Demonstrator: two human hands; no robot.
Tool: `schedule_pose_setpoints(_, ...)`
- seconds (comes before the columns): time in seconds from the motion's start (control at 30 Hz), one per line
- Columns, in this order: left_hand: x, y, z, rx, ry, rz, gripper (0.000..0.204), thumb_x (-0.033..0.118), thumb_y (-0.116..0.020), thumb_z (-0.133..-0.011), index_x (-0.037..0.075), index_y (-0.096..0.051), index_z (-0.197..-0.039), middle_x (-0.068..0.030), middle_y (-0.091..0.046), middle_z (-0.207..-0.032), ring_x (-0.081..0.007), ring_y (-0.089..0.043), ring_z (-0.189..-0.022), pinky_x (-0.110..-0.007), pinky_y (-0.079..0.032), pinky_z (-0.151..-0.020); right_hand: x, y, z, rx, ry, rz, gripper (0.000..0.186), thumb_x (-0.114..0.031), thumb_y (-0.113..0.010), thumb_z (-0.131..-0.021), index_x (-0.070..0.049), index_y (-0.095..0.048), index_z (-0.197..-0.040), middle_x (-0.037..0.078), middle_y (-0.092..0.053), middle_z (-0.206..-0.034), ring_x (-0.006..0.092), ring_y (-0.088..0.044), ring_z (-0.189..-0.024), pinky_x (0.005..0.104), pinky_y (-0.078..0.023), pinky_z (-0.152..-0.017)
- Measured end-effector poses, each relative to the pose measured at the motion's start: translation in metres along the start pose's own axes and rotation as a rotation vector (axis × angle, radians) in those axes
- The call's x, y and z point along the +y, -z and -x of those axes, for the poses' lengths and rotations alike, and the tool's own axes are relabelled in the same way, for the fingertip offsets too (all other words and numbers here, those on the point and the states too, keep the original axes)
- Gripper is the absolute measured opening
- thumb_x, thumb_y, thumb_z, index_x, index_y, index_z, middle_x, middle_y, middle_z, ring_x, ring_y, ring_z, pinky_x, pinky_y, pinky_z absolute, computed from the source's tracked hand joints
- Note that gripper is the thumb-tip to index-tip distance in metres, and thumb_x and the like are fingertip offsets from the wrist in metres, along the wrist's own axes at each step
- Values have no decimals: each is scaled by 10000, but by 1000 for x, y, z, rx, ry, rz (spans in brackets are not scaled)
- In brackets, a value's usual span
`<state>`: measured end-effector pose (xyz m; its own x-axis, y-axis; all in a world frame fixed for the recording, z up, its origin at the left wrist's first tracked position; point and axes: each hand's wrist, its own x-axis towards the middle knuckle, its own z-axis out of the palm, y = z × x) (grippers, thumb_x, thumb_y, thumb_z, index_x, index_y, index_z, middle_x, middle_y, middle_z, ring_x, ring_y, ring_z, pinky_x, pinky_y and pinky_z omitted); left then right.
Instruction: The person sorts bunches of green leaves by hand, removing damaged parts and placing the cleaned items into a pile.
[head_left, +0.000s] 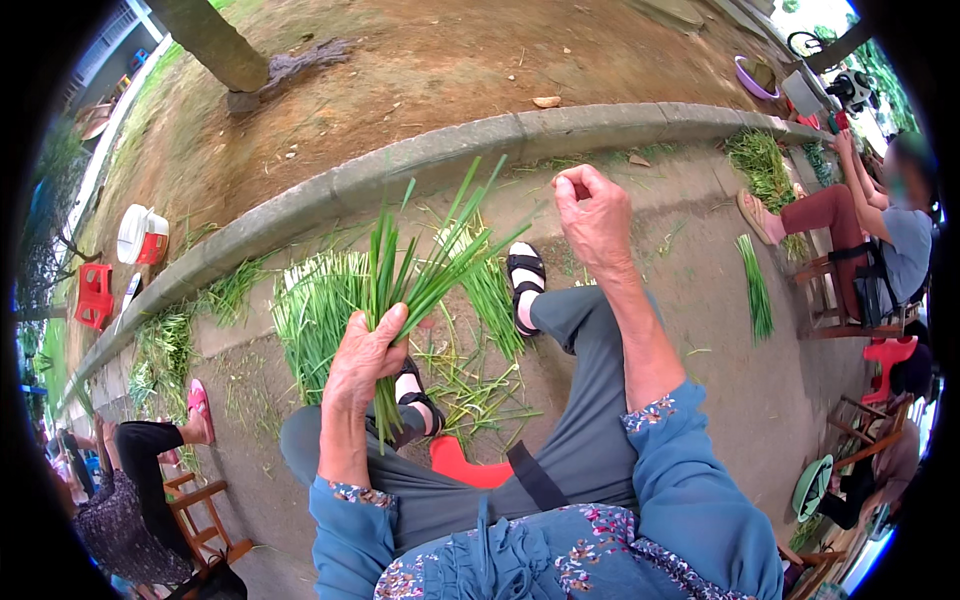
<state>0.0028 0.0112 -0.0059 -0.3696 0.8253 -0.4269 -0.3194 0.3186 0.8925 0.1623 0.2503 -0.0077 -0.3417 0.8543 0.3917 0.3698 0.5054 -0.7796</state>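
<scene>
My left hand (366, 360) is wrapped round a bunch of long green chives (408, 275), whose leaves fan out up and to the right. My right hand (594, 215) is raised apart from the bunch, its thumb and fingers pinched together. What that pinch holds, if anything, is too small to make out. On the ground beyond my left hand lies a thick pile of chives (315, 310) with pale ends. A second, narrower pile (490, 300) lies beside my sandalled foot (526, 285). Loose yellowish trimmings (470, 390) are scattered between my feet.
A concrete kerb (420, 150) curves across beyond the piles, with bare soil behind it. At the right, a seated person (890, 230) works near a chive bundle (756, 290). Another person (135, 500) sits at left. A red stool (93, 297) and white bucket (140, 233) stand past the kerb.
</scene>
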Motion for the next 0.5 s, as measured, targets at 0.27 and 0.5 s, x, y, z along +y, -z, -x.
schedule_pose_setpoints(0.27,-1,1,-3,-6,-6,29,426,392,-577,-888,-29,-645,-901,77,-319,-448,-23,-229,-363,-222,-142,-364,-28,6,8,-100,166,-300,95,-94,-653,-803,-4,-623,-801,71,-635,-729,138,-599,-655,279,-478,-619)
schedule_pose_setpoints(0.5,-1,1,-3,7,18,20,411,369,-575,-895,-36,-643,-908,80,-319,-449,-19,-228,-362,-216,-141,-359,-40,6,11,-169,534,-139,115,-70,-664,-767,-88,-641,-878,47,-621,-801,217,-598,-765,337,-440,-728)
